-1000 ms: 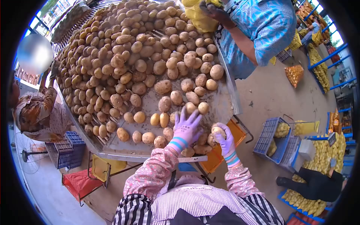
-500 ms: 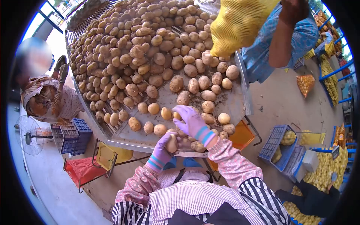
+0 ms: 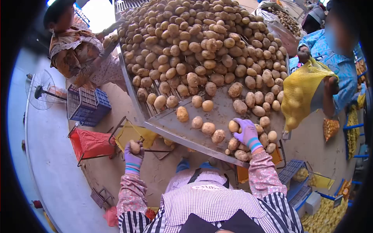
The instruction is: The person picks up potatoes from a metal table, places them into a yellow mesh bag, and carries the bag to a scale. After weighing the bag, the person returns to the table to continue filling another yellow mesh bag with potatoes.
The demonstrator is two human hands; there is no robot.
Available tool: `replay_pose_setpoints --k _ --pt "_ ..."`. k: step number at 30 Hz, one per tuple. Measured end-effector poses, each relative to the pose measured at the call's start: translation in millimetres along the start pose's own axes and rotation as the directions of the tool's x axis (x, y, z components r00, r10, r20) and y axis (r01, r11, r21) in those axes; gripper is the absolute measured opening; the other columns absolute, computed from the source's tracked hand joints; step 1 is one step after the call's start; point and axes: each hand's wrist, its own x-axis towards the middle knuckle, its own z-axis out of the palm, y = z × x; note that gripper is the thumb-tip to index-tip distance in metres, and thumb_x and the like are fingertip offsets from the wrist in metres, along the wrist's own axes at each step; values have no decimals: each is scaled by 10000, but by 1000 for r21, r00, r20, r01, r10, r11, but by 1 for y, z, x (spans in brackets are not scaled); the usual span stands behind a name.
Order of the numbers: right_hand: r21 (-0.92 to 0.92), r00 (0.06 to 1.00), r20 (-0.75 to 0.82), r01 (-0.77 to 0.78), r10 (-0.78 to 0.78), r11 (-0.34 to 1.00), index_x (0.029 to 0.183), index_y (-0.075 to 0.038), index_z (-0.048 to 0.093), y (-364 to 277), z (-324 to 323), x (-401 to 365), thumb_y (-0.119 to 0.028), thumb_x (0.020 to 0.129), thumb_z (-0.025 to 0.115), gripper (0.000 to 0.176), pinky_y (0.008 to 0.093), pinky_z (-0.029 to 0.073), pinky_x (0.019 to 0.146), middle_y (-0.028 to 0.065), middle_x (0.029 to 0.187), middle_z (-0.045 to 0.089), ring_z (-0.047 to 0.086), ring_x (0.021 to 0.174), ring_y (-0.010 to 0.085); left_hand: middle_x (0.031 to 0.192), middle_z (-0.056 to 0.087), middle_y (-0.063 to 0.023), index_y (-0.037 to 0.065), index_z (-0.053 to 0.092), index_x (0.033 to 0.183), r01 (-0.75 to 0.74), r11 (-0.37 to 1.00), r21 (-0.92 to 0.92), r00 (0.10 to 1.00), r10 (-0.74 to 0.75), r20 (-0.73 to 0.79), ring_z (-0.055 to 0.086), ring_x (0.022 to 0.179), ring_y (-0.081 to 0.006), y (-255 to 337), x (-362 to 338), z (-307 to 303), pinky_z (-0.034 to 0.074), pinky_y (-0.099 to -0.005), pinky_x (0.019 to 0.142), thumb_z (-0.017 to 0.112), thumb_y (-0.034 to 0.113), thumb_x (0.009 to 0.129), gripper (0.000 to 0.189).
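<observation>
My left hand [image 3: 133, 158], in a purple glove, is closed around a potato [image 3: 135, 146] off the table's left front corner, beside a yellow bag on a frame [image 3: 134, 136]. My right hand [image 3: 247, 133], gloved alike, is over the front right of the metal sorting table [image 3: 175, 126]. Its fingers are curled on a potato [image 3: 233, 126], with several more potatoes [image 3: 241, 155] close around the hand. A large heap of potatoes [image 3: 186, 46] covers the back of the table.
A person at the left [image 3: 77, 50] stands at the table's far side. At the right, another person's hands hold a yellow mesh sack [image 3: 297, 95] of potatoes. A red bag on a frame [image 3: 93, 141], blue crates [image 3: 87, 103] and a fan [image 3: 40, 91] stand left.
My left hand has moved left, off the table edge, with a potato. My right hand has shifted right onto another potato. The yellow sack is lower and further right; the view has turned.
</observation>
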Motion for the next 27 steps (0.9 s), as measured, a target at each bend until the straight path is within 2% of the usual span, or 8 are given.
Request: replay_pose_setpoints --k 4,6,10,15,18,22,24,27 --pt "-99 991 91 -84 94 992 1272 -158 637 22 -14 -21 -182 711 783 580 456 470 1065 147 1179 678 598 1184 372 1138 684 -80 142 606 1269 -69 997 -39 996 67 -52 680 937 -274 64 51 -83 632 -429 745 686 390 973 395" --pt "-145 982 135 -114 134 983 1293 -160 630 21 -14 -27 -178 720 796 596 453 480 1058 147 1200 668 603 1181 372 1219 649 -77 187 597 1259 -131 985 111 918 162 -363 655 1041 -301 84 68 -83 590 -481 850 699 319 965 339" --pt "-267 974 122 -155 193 951 1318 -175 606 -11 -6 -20 -250 748 832 618 460 493 1040 146 1214 660 610 1184 367 1404 492 -84 258 448 1491 -155 910 383 929 266 -256 531 1221 -315 97 85 -86 526 -518 923 671 237 961 575" --pt "-265 943 -114 -332 312 905 1267 -179 621 -47 7 -10 -236 770 803 532 472 505 1005 157 1189 637 618 1152 379 1445 490 -71 239 434 1507 -23 875 483 929 197 -314 503 1278 -319 96 120 -124 429 -568 1040 647 253 970 577" --pt "-199 952 -244 -236 185 951 1277 -163 628 -97 13 21 -247 776 787 532 477 479 1025 162 1173 635 597 1148 382 1460 490 -72 227 435 1502 30 843 538 954 136 -267 484 1309 -319 88 114 -128 424 -555 1047 636 297 976 567" --pt "-339 994 -107 -4 -34 941 1460 -243 522 -173 44 85 -423 818 802 723 509 277 1193 114 1503 468 398 1423 333 1411 516 -47 231 456 1476 85 863 498 955 72 -288 498 1275 -305 79 132 -147 427 -543 1034 628 343 979 538" --pt "-334 999 40 23 -10 942 1559 -277 425 -218 56 113 -553 831 774 853 573 169 1254 103 1669 307 269 1538 358 1406 521 -43 234 460 1471 104 867 487 959 42 -279 500 1271 -301 78 138 -157 424 -535 1038 625 355 980 532" --pt "-393 992 127 70 -22 917 1571 -281 416 -235 83 132 -655 850 698 860 693 113 1224 89 1687 288 208 1565 378 1476 501 -59 239 454 1483 136 859 494 946 36 -323 472 1349 -310 86 132 -147 395 -519 1079 629 371 975 554"
